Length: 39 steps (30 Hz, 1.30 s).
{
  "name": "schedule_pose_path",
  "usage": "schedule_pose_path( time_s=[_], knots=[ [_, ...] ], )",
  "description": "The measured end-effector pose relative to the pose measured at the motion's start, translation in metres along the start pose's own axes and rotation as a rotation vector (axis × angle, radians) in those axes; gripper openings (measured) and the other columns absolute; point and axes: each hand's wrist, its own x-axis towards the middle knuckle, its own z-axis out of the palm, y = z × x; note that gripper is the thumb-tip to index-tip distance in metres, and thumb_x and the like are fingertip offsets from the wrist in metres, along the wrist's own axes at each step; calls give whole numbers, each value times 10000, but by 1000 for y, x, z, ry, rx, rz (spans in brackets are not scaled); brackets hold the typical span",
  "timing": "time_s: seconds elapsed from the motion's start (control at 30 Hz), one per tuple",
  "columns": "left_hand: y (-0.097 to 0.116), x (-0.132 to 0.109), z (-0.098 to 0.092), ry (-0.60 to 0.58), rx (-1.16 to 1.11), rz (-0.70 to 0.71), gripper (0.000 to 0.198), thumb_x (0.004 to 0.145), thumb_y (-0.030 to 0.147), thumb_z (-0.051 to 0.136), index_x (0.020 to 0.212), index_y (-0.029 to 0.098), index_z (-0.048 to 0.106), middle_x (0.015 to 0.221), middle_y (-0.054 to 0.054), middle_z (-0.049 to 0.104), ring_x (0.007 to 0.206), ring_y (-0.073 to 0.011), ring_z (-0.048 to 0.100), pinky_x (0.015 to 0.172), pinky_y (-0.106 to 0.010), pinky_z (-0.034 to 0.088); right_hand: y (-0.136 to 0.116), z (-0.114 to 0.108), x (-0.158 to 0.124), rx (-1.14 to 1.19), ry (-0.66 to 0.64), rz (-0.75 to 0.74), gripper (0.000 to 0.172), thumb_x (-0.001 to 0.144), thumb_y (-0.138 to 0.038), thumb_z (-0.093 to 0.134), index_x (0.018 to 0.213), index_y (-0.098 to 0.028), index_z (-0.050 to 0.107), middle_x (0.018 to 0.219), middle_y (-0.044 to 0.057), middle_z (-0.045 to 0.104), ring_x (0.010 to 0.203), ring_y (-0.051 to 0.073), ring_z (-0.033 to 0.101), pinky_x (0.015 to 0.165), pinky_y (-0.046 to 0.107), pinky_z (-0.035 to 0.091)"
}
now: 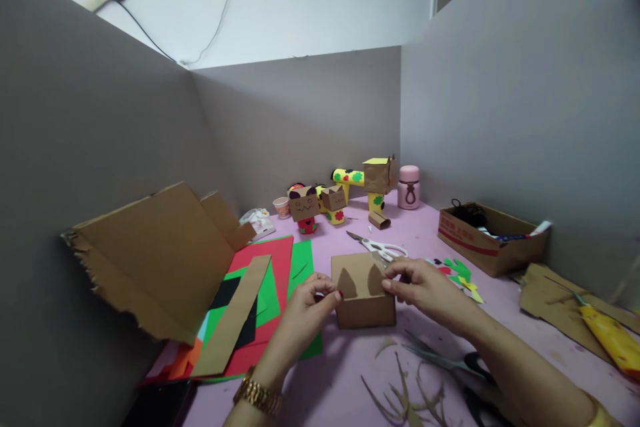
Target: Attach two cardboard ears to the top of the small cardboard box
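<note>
A small brown cardboard box (364, 310) stands on the pink table (500, 320) in front of me, with two darker brown ear-shaped pieces (359, 282) on its top edge. My left hand (309, 307) pinches the box's left upper corner; a gold watch is on that wrist. My right hand (425, 287) grips the upper right corner, fingers by the right ear piece.
White-handled scissors (377, 246) lie behind the box, black scissors (453, 367) and cardboard slivers (405, 397) lie in front. Coloured paper sheets (273, 280) and a large cardboard flap (160, 257) sit left. Cardboard animal figures (340, 197), a pink jar (409, 187) and an open carton (493, 237) stand behind.
</note>
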Motion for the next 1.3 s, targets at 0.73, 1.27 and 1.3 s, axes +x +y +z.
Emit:
schedule_pose_path(
  time_s=[0.73, 1.27, 1.3],
  knots=[
    [9, -1, 3, 20, 25, -32, 191, 723, 303, 557, 566, 195, 558, 687, -4, 498, 674, -173, 491, 642, -269, 390, 3, -6, 2, -52, -31, -4, 177, 754, -277, 553, 677, -196, 691, 689, 13, 695, 677, 193, 606, 601, 270, 425],
    [8, -2, 7, 96, 78, -57, 155, 729, 259, 556, 598, 183, 590, 745, -30, 526, 750, -192, 524, 704, -301, 402, 3, 2, 2, -212, 82, -18, 205, 789, -249, 507, 846, -177, 691, 851, 83, 656, 729, 219, 596, 616, 310, 418],
    [9, -2, 7, 94, 92, -53, 158, 723, 256, 564, 587, 182, 595, 741, -28, 522, 745, -192, 522, 706, -304, 400, 3, 2, 2, -210, 78, -21, 203, 789, -251, 507, 845, -179, 689, 845, 78, 652, 726, 213, 596, 613, 305, 420]
  ],
)
